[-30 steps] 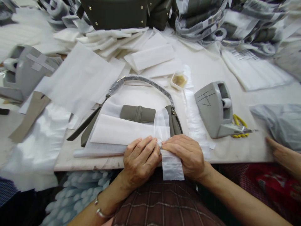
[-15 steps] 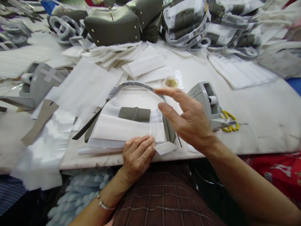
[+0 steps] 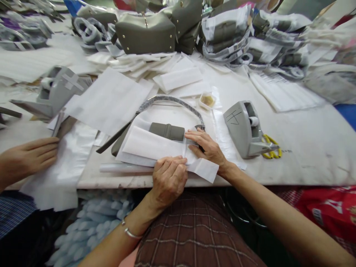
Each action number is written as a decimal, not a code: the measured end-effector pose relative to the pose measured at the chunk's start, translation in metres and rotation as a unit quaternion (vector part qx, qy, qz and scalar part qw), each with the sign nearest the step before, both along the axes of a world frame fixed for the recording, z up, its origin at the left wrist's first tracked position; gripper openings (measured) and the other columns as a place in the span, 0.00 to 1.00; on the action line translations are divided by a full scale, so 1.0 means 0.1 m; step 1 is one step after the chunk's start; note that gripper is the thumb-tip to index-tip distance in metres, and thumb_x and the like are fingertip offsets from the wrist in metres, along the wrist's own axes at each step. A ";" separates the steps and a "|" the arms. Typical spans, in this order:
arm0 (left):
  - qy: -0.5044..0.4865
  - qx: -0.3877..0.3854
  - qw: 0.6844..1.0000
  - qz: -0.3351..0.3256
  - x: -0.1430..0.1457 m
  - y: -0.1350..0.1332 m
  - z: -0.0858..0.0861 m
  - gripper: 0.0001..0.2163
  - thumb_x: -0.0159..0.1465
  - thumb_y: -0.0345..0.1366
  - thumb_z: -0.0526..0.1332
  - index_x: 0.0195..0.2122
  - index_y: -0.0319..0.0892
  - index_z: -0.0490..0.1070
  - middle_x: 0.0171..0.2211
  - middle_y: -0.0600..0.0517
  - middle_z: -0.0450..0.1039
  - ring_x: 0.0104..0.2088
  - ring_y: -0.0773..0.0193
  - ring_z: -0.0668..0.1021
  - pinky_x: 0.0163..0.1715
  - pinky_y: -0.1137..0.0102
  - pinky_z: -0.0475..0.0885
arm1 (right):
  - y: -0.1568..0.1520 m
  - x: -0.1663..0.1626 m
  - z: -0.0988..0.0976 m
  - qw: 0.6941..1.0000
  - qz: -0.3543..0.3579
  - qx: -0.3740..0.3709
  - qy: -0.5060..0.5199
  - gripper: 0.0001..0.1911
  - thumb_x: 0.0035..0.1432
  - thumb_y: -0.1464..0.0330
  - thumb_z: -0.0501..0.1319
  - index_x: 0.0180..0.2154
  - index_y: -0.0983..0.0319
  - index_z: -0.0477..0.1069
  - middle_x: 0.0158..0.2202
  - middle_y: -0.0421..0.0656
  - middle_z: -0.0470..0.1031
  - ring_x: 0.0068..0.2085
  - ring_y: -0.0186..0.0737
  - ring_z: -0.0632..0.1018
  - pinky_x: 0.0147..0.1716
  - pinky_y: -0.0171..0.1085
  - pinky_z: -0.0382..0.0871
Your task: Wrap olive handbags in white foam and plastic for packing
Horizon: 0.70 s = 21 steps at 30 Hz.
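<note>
Bag: a grey-green handbag (image 3: 167, 131) lies flat near the table's front edge, mostly covered by white foam wrap (image 3: 150, 146); its curved handle (image 3: 169, 101), bound in clear film, arches behind it.
Left hand: the left hand (image 3: 169, 177) presses palm-down on the wrap's lower edge, fingers curled loosely, grasping nothing.
Right hand: the right hand (image 3: 205, 145) lies flat on the wrap at the bag's right end, fingers spread and extended, pressing rather than gripping.
Surface: a white worktable (image 3: 306, 148), scuffed along its front edge, strewn with sheets.
Beside the bag: a grey tape dispenser (image 3: 244, 129) stands just right of it, yellow-handled scissors (image 3: 271, 146) touching its base; a small tray (image 3: 207, 100) sits behind the handle.
Left side: a second grey dispenser (image 3: 55, 91) and another person's hand (image 3: 30, 157) resting on thin white plastic film (image 3: 66, 163).
Back: matte finished bags (image 3: 147, 33) with brass studs, flanked by film-wrapped bundles (image 3: 230, 33).
Sheets: soft, rectangular white foam pieces (image 3: 178, 78), stacked and overlapping.
</note>
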<state>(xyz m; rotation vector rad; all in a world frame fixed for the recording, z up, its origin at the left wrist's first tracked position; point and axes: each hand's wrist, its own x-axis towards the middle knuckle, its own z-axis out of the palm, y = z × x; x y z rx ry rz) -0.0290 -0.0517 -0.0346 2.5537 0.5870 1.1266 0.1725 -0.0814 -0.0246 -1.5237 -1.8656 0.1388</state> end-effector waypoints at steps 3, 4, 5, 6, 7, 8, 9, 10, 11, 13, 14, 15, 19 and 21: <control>-0.003 -0.004 1.000 0.008 0.00 -0.01 0.01 0.04 0.64 0.26 0.58 0.36 0.41 0.68 0.40 0.50 0.80 0.45 0.60 0.80 0.48 0.62 0.67 | -0.26 0.00 0.15 0.992 0.096 -0.036 0.077 0.14 0.65 0.71 0.57 0.51 0.58 0.73 0.47 0.45 0.79 0.54 0.42 0.77 0.64 0.50 0.61; -0.003 -0.003 1.000 0.011 0.01 -0.01 0.02 0.04 0.64 0.26 0.58 0.36 0.42 0.68 0.39 0.50 0.80 0.44 0.60 0.80 0.48 0.62 0.67 | -0.34 0.00 0.22 0.987 0.118 -0.068 0.084 0.15 0.64 0.72 0.59 0.52 0.58 0.72 0.48 0.46 0.79 0.54 0.43 0.76 0.64 0.52 0.61; -0.003 -0.002 1.000 0.015 0.02 -0.01 0.02 0.04 0.64 0.26 0.58 0.36 0.42 0.68 0.39 0.50 0.80 0.44 0.60 0.80 0.48 0.62 0.67 | -0.41 0.00 0.30 0.983 0.128 -0.105 0.084 0.18 0.62 0.73 0.60 0.54 0.58 0.71 0.51 0.46 0.78 0.56 0.44 0.76 0.64 0.53 0.61; -0.001 -0.001 1.000 0.019 0.02 -0.01 0.03 0.04 0.64 0.26 0.57 0.36 0.42 0.68 0.38 0.50 0.79 0.43 0.60 0.80 0.48 0.62 0.67 | -0.46 -0.01 0.38 0.979 0.124 -0.139 0.081 0.22 0.60 0.73 0.60 0.56 0.58 0.69 0.53 0.47 0.76 0.56 0.44 0.75 0.64 0.54 0.60; 0.002 0.000 1.000 0.022 0.03 0.00 0.03 0.04 0.64 0.26 0.57 0.37 0.42 0.68 0.37 0.50 0.79 0.43 0.60 0.80 0.48 0.62 0.67 | -0.49 -0.03 0.46 0.976 0.118 -0.167 0.074 0.25 0.59 0.74 0.61 0.58 0.58 0.67 0.55 0.47 0.75 0.57 0.44 0.74 0.64 0.54 0.59; 0.004 0.001 1.000 0.024 0.04 0.00 0.03 0.04 0.64 0.26 0.57 0.37 0.42 0.68 0.37 0.50 0.79 0.42 0.60 0.80 0.48 0.62 0.67 | -0.50 -0.05 0.52 0.974 0.110 -0.186 0.063 0.28 0.57 0.73 0.63 0.59 0.58 0.65 0.56 0.47 0.75 0.57 0.45 0.74 0.64 0.55 0.58; 0.006 0.003 1.000 0.026 0.04 0.00 0.03 0.04 0.64 0.26 0.57 0.37 0.41 0.68 0.37 0.50 0.79 0.42 0.60 0.80 0.47 0.62 0.67 | -0.49 -0.07 0.57 0.975 0.103 -0.192 0.051 0.28 0.56 0.73 0.64 0.59 0.58 0.66 0.55 0.46 0.75 0.56 0.45 0.75 0.64 0.54 0.58; 0.007 0.006 1.000 0.026 0.04 0.00 0.03 0.04 0.64 0.26 0.57 0.37 0.41 0.68 0.37 0.50 0.79 0.41 0.59 0.80 0.47 0.62 0.67 | -0.45 -0.09 0.59 0.977 0.098 -0.184 0.041 0.26 0.56 0.72 0.64 0.57 0.58 0.68 0.53 0.46 0.77 0.54 0.44 0.76 0.63 0.54 0.59; 0.008 0.009 1.000 0.027 0.04 0.00 0.03 0.04 0.64 0.26 0.57 0.36 0.41 0.68 0.37 0.49 0.79 0.41 0.59 0.79 0.47 0.61 0.67 | -0.41 -0.11 0.59 0.981 0.091 -0.167 0.034 0.21 0.58 0.72 0.63 0.54 0.58 0.71 0.49 0.44 0.79 0.50 0.43 0.78 0.61 0.52 0.62; 0.012 0.016 0.999 0.031 0.05 0.00 0.03 0.03 0.64 0.26 0.58 0.35 0.41 0.67 0.36 0.49 0.78 0.40 0.59 0.79 0.46 0.61 0.67 | -0.29 -0.14 0.54 0.990 0.051 -0.130 0.020 0.10 0.62 0.71 0.61 0.44 0.59 0.76 0.40 0.42 0.81 0.42 0.40 0.79 0.52 0.46 0.68; 0.016 0.017 0.999 0.033 0.05 0.00 0.03 0.04 0.64 0.26 0.58 0.34 0.41 0.67 0.35 0.49 0.78 0.40 0.59 0.79 0.46 0.62 0.67 | -0.23 -0.15 0.49 0.993 0.023 -0.113 0.013 0.07 0.64 0.70 0.60 0.40 0.59 0.78 0.37 0.42 0.81 0.39 0.39 0.79 0.48 0.43 0.69; 0.020 0.017 0.999 0.037 0.05 0.00 0.03 0.04 0.64 0.26 0.58 0.33 0.41 0.66 0.34 0.50 0.77 0.39 0.60 0.79 0.45 0.62 0.67 | -0.17 -0.16 0.44 0.995 -0.003 -0.102 0.006 0.07 0.65 0.69 0.60 0.37 0.59 0.78 0.36 0.42 0.80 0.38 0.39 0.78 0.44 0.41 0.69; 0.025 0.003 0.999 0.039 0.07 0.01 0.05 0.06 0.63 0.26 0.60 0.32 0.42 0.65 0.32 0.51 0.77 0.38 0.61 0.79 0.43 0.63 0.68 | -0.01 -0.15 0.25 0.993 -0.056 -0.102 0.020 0.08 0.63 0.67 0.63 0.32 0.60 0.79 0.33 0.43 0.76 0.37 0.39 0.75 0.39 0.38 0.69; 0.026 0.000 0.999 0.039 0.07 0.02 0.07 0.05 0.63 0.26 0.61 0.34 0.41 0.65 0.33 0.50 0.77 0.38 0.61 0.79 0.44 0.63 0.68 | 0.01 -0.15 0.19 0.991 -0.070 -0.102 0.041 0.07 0.62 0.68 0.64 0.32 0.60 0.79 0.31 0.42 0.74 0.36 0.39 0.75 0.37 0.38 0.69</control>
